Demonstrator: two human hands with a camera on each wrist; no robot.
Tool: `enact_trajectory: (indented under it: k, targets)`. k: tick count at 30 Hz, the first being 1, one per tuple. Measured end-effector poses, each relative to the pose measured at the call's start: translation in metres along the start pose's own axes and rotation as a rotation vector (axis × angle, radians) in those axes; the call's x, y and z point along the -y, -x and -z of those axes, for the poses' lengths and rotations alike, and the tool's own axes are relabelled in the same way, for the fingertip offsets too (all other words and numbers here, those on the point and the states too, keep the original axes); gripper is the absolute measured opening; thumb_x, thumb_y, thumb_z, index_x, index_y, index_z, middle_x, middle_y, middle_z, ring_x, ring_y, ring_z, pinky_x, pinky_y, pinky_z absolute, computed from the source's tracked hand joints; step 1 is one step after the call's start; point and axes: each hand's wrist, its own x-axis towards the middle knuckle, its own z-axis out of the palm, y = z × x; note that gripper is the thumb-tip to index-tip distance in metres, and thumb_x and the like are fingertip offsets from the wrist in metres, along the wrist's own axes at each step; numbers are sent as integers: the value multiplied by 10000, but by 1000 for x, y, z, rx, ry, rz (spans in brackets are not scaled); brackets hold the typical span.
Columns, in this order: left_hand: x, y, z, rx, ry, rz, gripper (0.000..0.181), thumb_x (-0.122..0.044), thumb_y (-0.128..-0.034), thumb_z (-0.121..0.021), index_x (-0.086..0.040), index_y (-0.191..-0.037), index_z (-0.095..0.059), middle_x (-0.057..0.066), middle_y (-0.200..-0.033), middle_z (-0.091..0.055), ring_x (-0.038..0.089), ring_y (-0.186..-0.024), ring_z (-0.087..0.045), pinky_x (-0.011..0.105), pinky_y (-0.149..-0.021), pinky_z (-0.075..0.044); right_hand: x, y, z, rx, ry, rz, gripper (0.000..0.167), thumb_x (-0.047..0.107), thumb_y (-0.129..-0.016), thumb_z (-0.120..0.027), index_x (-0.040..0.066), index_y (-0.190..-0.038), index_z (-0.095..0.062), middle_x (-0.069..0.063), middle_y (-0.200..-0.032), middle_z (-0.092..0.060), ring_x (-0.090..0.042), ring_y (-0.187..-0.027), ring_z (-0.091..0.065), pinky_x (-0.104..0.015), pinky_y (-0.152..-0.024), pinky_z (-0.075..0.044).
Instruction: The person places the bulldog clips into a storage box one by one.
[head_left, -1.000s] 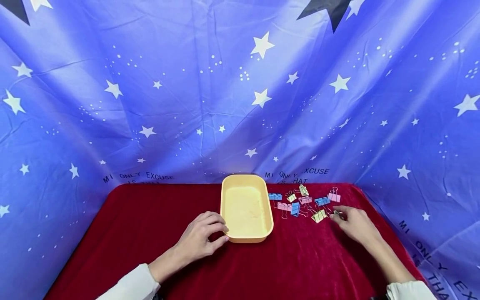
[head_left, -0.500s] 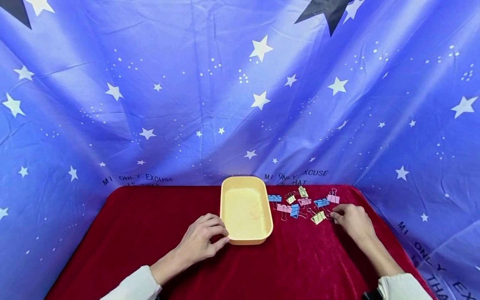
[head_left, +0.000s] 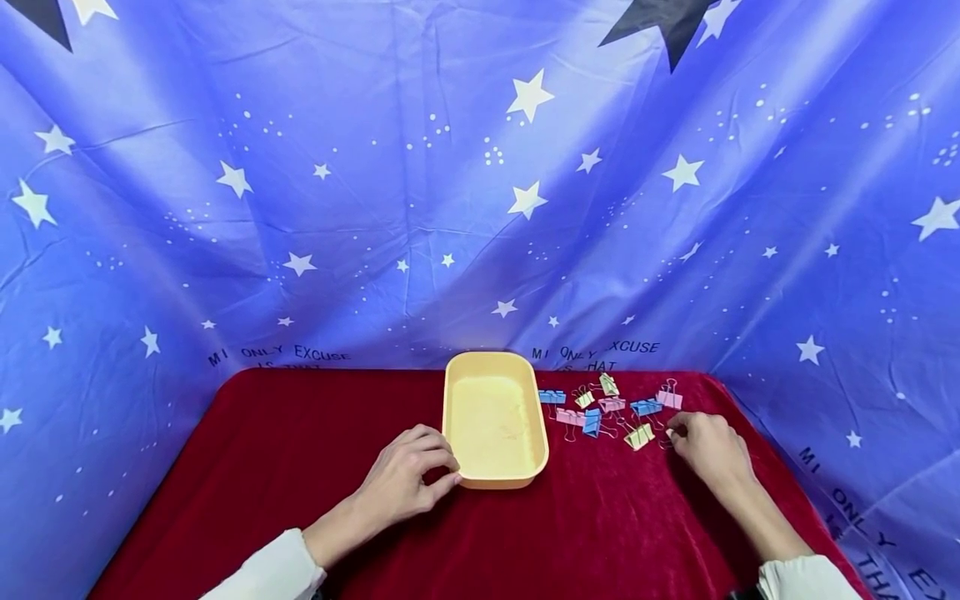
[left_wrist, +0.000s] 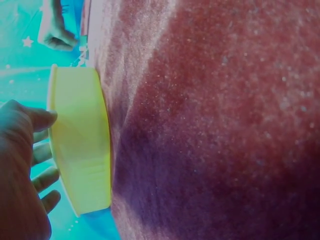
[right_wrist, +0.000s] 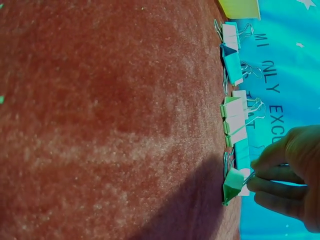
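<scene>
A yellow plastic tray [head_left: 497,482] stands at the middle of the red cloth. My left hand [head_left: 408,475] holds its near left corner, thumb and fingers at the rim. Seen from the left wrist, the thumb [left_wrist: 45,119] lies on the rim and the other fingers are partly behind it. To the right of several scattered binder clips, my right hand [head_left: 712,450] is low over the cloth. In the right wrist view, thumb and fingers pinch the wire handle of a greenish binder clip [right_wrist: 234,184], whose body is down at the cloth. The head view mostly hides this clip.
Binder clips in blue [head_left: 592,422], pink [head_left: 670,395] and yellow [head_left: 640,437] lie between the tray and my right hand, some touching. A blue star-printed curtain [head_left: 375,208] hangs behind and beside the table with the red cloth [head_left: 322,417].
My right hand has shifted slightly at the clip, with its fingers now closer around it. The left hand stays at the tray's corner, and the other clips have not moved.
</scene>
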Motion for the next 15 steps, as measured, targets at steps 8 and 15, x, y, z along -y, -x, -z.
enact_trajectory:
  k: [8, 15]
  targets:
    - [-1, -1, 1, 22, 9, 27, 174, -192, -802, -986, -220, -840, -818, -112, -899, -771, 139, -1014, -707, 331, -900, -613, -4, 7, 0, -51, 52, 76, 235, -16, -857, -692, -2, -1047, -830, -272, -965, -803, -470, -751, -745, -588, -544, -544]
    - [-3, -2, 3, 46, 12, 59, 162, -203, -815, -983, -221, -848, -825, -110, -907, -776, 144, -1029, -704, 335, -904, -617, -6, 10, 5, -44, 8, 13, 187, 31, -894, -718, 31, -1037, -838, -269, -974, -806, -444, -780, -739, -579, -556, -535]
